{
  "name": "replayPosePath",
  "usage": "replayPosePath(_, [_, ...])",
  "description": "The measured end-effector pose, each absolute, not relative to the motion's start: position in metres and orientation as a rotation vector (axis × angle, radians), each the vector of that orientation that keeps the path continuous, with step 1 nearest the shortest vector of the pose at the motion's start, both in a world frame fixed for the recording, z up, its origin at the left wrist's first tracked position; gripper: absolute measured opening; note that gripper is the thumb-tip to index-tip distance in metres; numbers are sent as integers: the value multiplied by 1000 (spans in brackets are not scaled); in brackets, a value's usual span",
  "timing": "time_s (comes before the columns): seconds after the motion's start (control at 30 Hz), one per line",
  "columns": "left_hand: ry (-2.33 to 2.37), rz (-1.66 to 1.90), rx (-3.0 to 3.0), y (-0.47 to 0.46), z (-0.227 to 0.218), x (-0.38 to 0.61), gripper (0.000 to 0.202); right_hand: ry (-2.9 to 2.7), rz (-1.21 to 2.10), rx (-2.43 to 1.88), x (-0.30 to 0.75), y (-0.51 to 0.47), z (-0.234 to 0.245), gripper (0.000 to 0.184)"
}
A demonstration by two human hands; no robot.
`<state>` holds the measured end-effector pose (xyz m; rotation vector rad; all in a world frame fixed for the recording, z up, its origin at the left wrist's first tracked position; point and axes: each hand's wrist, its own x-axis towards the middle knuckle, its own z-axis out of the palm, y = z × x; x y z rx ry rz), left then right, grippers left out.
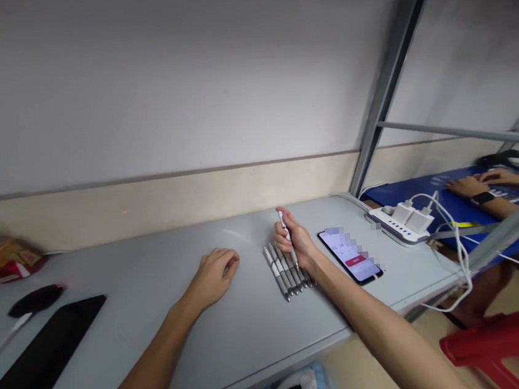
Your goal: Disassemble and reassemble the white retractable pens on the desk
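Observation:
My right hand [298,240] is closed around a white and grey pen [285,229], with the thumb at its upper end and the tip pointing down toward my wrist. Just below and left of that hand lies a row of several similar pens [285,272], side by side on the grey desk [256,337]; the hand and forearm cover part of the row. To the left of the pens, my left hand [214,273] rests on the desktop with its fingers curled in, and I see nothing in it.
A lit phone [352,256] lies right of my right arm. Beyond it is a white power strip [397,226] with chargers and cables. On the left are a black mouse [36,299], a dark flat slab [45,365] and a jar [6,258]. Another person's hands [467,188] are over a blue surface.

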<state>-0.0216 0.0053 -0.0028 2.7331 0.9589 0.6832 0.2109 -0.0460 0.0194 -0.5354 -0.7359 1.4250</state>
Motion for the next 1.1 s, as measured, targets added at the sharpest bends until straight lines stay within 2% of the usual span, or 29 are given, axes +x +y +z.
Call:
replayPosePath(0.63, [1010, 657, 2733, 4, -4, -21, 22, -731, 1429, -584, 205, -46, 19, 30])
replayPosePath(0.93, [1018, 610, 2735, -2, -1, -21, 21, -904, 1571, -740, 179, -56, 18, 36])
replayPosePath(1.1, [1026, 615, 2746, -3, -1, -21, 21, -1179, 1420, -946, 164, -57, 7, 34])
